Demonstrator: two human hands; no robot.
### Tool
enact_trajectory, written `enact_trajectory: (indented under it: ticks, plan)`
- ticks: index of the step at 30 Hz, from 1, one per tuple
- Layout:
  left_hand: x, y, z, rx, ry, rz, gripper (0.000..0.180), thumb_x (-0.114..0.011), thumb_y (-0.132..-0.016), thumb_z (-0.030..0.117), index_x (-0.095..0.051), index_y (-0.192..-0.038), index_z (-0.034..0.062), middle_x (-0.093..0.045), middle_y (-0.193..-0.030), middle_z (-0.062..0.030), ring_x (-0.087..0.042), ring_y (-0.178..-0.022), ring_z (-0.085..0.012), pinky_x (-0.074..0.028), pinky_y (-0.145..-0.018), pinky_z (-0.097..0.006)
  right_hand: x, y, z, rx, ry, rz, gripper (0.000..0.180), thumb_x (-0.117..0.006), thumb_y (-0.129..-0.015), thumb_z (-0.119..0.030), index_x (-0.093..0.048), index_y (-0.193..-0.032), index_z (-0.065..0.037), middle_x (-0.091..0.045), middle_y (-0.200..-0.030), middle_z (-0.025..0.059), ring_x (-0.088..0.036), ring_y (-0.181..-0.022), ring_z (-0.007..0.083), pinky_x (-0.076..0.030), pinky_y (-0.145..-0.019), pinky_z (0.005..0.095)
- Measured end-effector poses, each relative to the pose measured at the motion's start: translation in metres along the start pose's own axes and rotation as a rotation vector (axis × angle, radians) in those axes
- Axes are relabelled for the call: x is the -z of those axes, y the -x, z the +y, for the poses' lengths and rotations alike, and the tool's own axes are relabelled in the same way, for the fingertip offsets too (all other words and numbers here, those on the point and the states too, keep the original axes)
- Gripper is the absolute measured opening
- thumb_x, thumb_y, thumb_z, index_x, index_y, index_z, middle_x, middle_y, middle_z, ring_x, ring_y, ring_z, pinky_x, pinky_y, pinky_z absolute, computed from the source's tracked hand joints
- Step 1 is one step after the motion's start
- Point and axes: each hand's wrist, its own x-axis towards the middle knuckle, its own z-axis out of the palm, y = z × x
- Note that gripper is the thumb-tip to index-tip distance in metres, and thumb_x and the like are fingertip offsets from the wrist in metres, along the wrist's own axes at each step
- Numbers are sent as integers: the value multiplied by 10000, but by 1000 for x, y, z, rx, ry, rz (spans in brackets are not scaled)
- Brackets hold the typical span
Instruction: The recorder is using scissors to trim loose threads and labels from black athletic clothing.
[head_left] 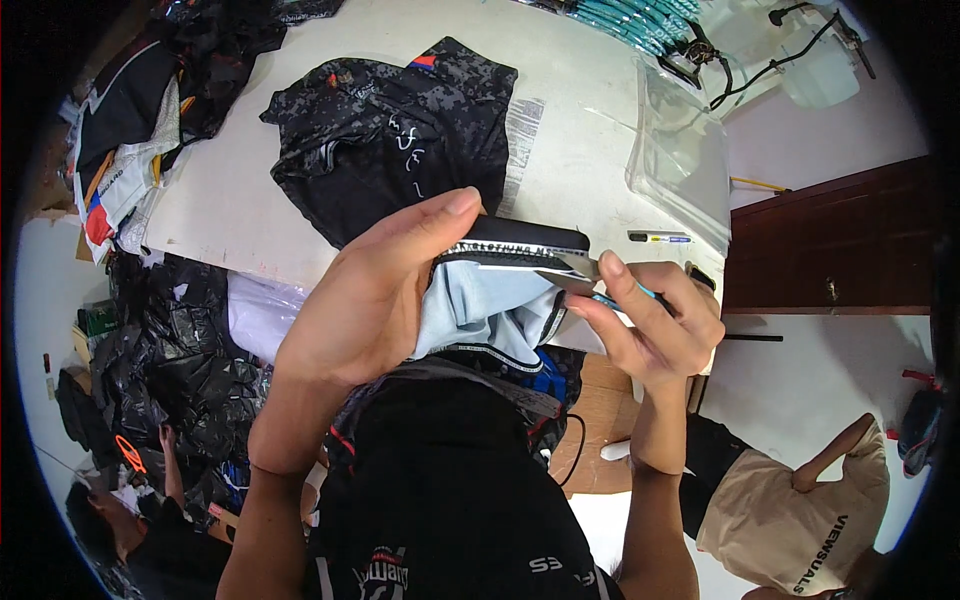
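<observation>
so the left hand (365, 300) is clamped on a garment (490, 300) with a black elastic waistband and pale blue lining, thumb stretched along the band's top edge. right hand (650, 320) pinches a small blade tool with a blue handle (600, 285) against the band's right end. all of it is held up over the near edge of a white table (230, 200), where a grey camo garment (400, 130) lies flat.
</observation>
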Motion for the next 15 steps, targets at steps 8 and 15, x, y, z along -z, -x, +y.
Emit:
enact_trajectory:
  ticks: [8,15]
  plan:
    - [1,-2,-2,12,-21,-85,300,-405,-947,219,-533,-1057,-29,-629,-966,-138,-640,-845,-189,-538,-718,-292,0,-1,2,115,48,13,455,-816,-576,-250,-686,-977,-77,-568,-621,29,-507,-472,116,-364,-415,203]
    - [-1,-4,0,35,-101,-74,261,-286,-969,225,-447,-905,31,-575,-1057,-267,-614,-960,-315,-528,-819,-395,1,-1,3,153,85,14,451,-824,-558,-231,-692,-969,-101,-526,-599,16,-467,-453,125,-354,-408,213]
